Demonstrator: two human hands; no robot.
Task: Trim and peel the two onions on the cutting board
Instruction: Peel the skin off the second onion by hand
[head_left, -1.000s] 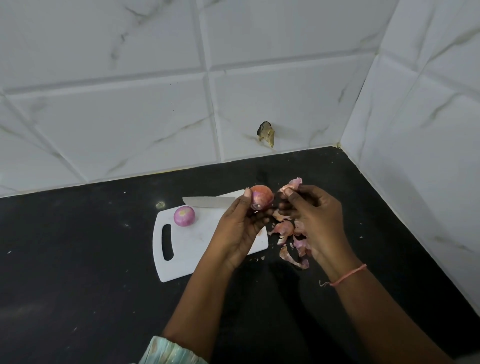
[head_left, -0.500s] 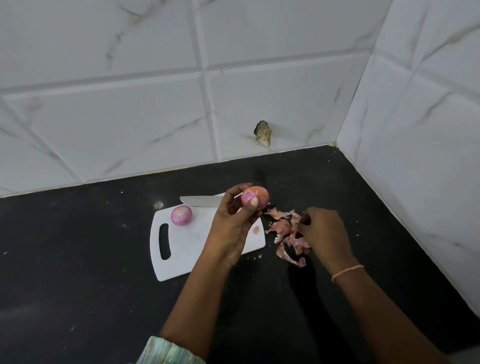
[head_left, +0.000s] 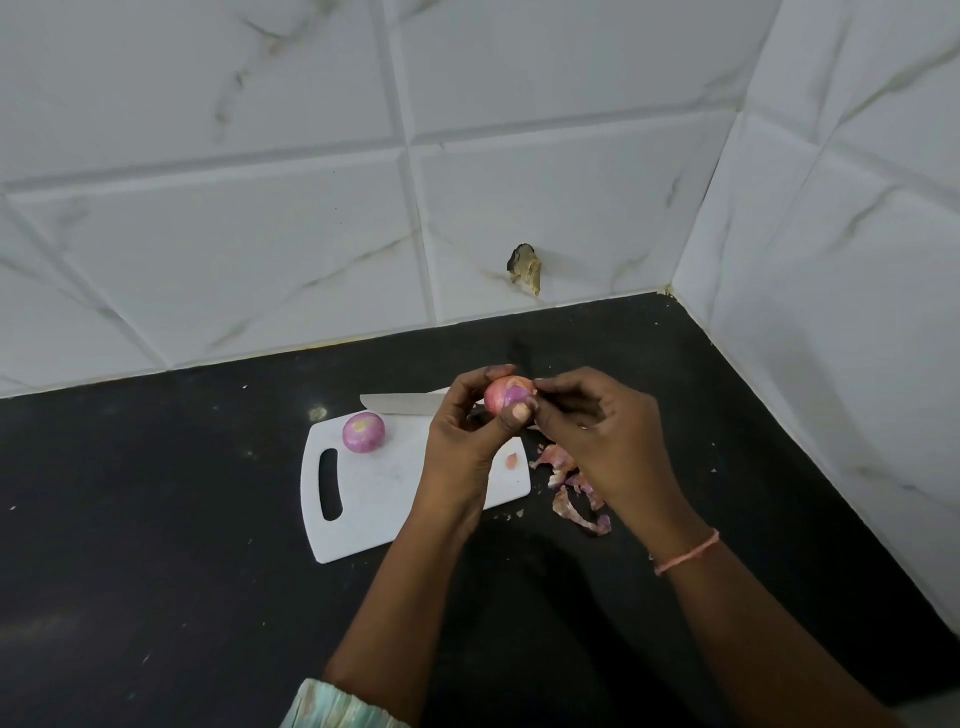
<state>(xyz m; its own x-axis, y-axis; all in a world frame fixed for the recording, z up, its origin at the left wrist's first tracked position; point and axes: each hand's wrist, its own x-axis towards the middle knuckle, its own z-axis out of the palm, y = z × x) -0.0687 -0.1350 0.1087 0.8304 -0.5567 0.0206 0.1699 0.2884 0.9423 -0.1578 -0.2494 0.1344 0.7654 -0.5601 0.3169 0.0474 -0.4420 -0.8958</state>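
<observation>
My left hand (head_left: 462, 441) holds a small onion (head_left: 506, 397) up above the far right corner of the white cutting board (head_left: 384, 493). Part of that onion's skin is off and purple flesh shows. My right hand (head_left: 597, 436) pinches the skin at the onion's right side with its fingertips. A second onion (head_left: 363, 432), purple and trimmed on top, rests on the board's far left part. A knife (head_left: 400, 402) lies along the board's far edge, its blade pointing left and its handle hidden behind my left hand.
A pile of pink onion skins (head_left: 574, 488) lies on the black counter (head_left: 156, 519) right of the board. One skin scrap (head_left: 512, 460) sits on the board. White tiled walls (head_left: 519, 197) close the back and right, with a chipped hole (head_left: 525, 267).
My right hand dropped a peel onto the skin pile, then rose back to the onion and now pinches its skin. The left hand kept the onion raised.
</observation>
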